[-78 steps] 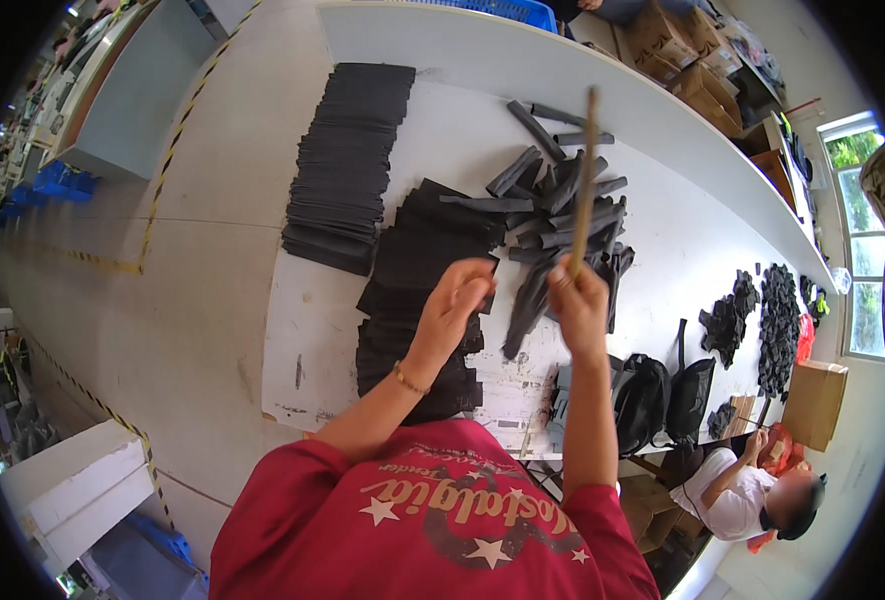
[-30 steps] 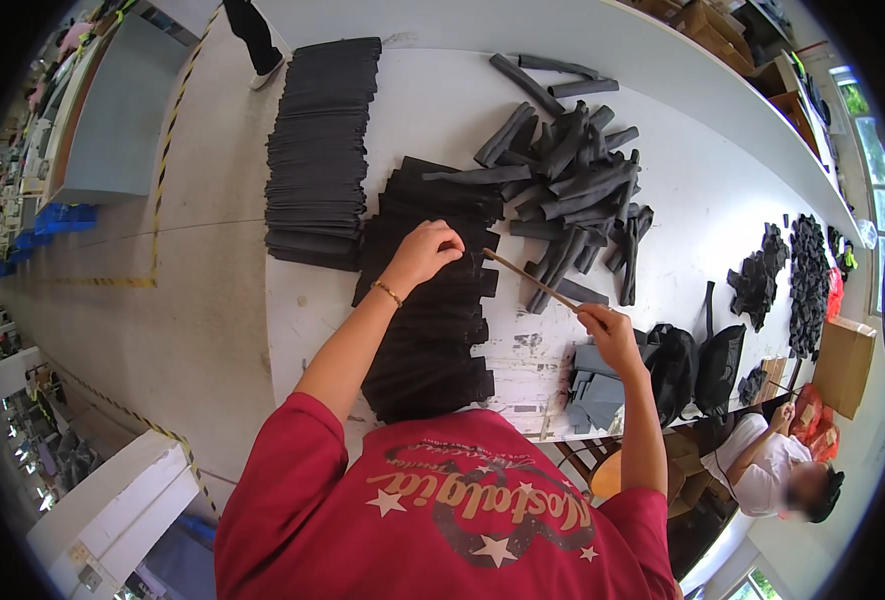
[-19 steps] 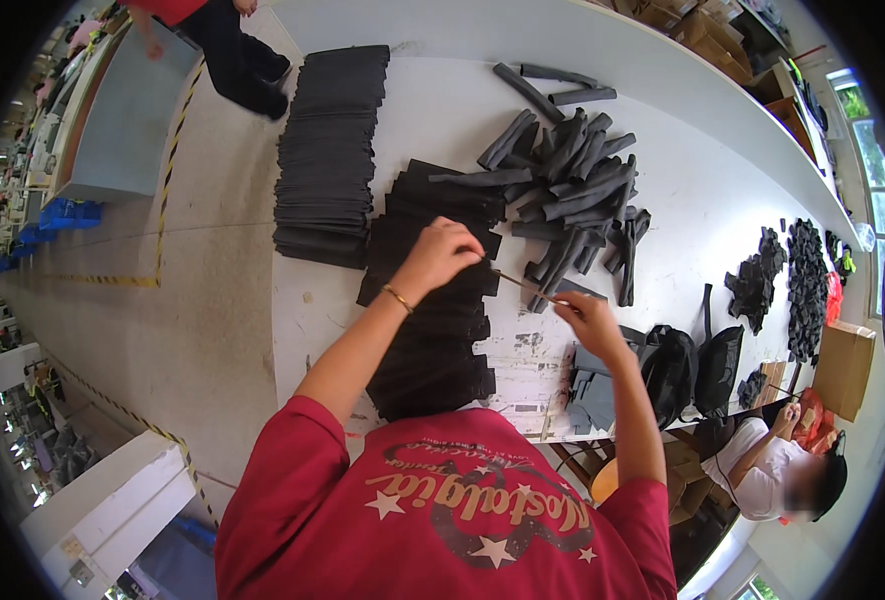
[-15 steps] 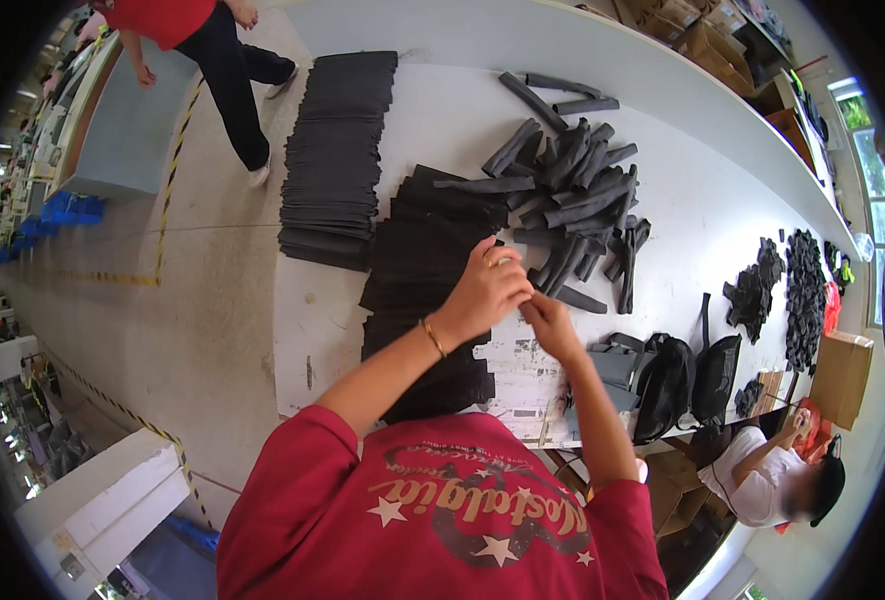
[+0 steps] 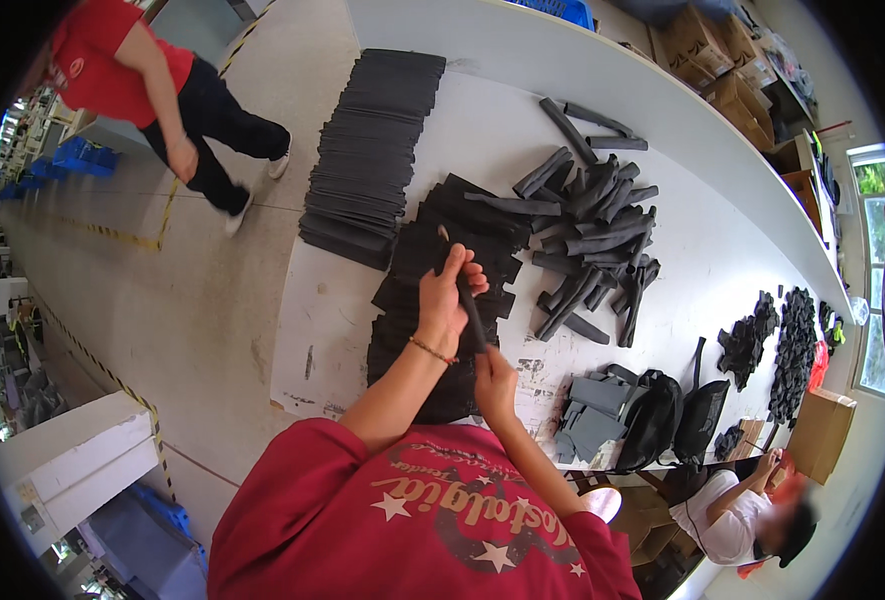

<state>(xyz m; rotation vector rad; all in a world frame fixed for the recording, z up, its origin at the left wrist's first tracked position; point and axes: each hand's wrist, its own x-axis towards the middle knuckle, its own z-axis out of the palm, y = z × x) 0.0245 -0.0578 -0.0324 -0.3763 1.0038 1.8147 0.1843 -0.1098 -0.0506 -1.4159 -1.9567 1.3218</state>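
The left hand [image 5: 446, 302] wraps its fingers around the upper part of a slim, black, fabric-like tube [image 5: 473, 322]; the right hand [image 5: 496, 384] grips its lower end, nearer the body. The long axis slants from upper left to lower right.

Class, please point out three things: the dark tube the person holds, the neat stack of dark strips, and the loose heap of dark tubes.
Held dark tube [image 5: 473, 322]: head view, its middle stretch.
Neat strip stack [image 5: 370, 150]: head view, middle of its top.
Loose tube heap [image 5: 607, 240]: head view, a central tube.
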